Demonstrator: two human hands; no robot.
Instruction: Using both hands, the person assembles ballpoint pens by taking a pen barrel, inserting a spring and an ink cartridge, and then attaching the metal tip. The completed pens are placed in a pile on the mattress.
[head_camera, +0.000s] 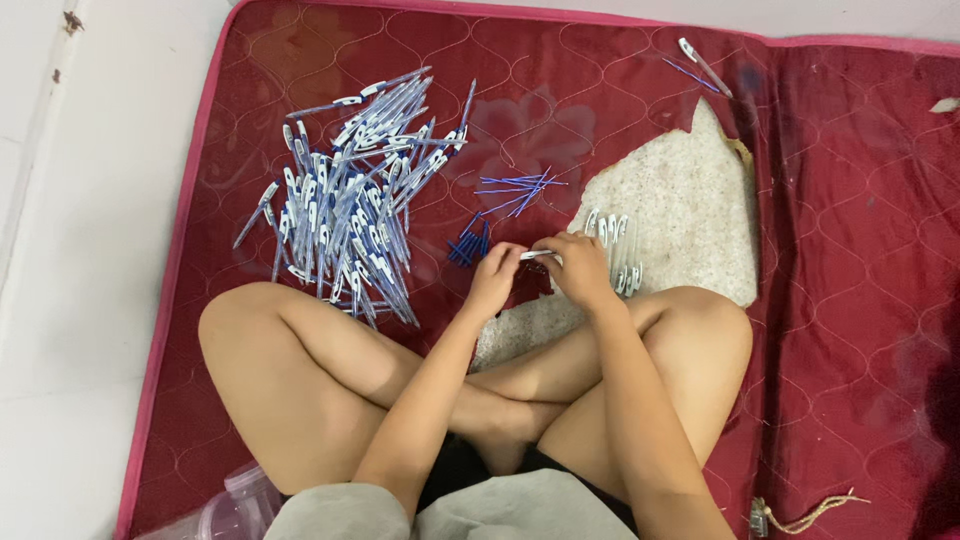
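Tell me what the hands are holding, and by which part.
Both hands share one slim white pen piece: the left hand pinches its left end, the right hand its right end. What kind of part it is cannot be told.

Slim white pen (536, 255), level, pinched at both ends

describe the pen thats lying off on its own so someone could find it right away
Start at the red quilted mat and go to its far right corner, beyond the torn pale patch. There lies a single white-capped pen beside a loose thin blue refill, far from the large pile of blue-and-white pens.
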